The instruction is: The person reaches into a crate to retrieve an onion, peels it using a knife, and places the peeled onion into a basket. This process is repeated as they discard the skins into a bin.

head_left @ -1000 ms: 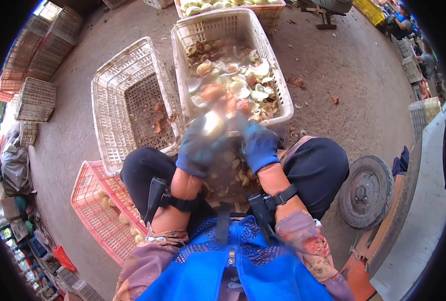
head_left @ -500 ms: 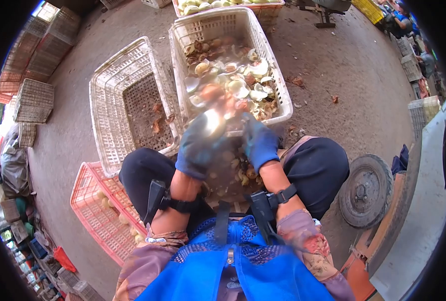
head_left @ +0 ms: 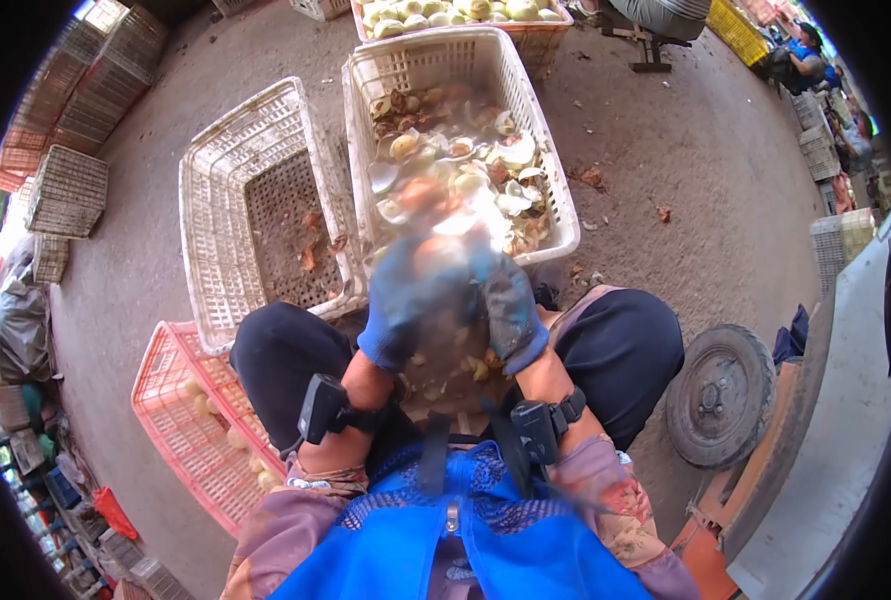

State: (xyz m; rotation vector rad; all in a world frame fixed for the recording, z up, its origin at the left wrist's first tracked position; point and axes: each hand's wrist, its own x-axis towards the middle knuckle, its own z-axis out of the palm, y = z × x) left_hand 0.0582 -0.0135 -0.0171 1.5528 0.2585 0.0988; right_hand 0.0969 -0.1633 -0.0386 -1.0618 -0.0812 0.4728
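My left hand [head_left: 402, 308], in a blue work glove, is closed round a pale, brownish onion [head_left: 440, 254] smeared by motion. Close against it from the right, my gloved right hand [head_left: 510, 308] has its fingers curled in; I cannot make out what they hold. Both hands meet at the near rim of a white plastic crate [head_left: 565, 205]. Inside that crate lie onion peels [head_left: 515, 190], white layers and brown skins, partly hidden by a hazy blur in the picture. Below the hands, more scraps show on the ground between my knees.
A second white crate [head_left: 200, 215] tilts at the left, with a few brown skins. By my left knee stands a red crate [head_left: 180, 430] with onions. Ahead is a crate of peeled onions [head_left: 465, 14]. A wheel [head_left: 720, 397] is at the right; people [head_left: 803, 65] sit far right.
My hands have come closer together, the right turning inward toward the left. The bright onion above my left hand now sits between both hands. The view has shifted slightly.
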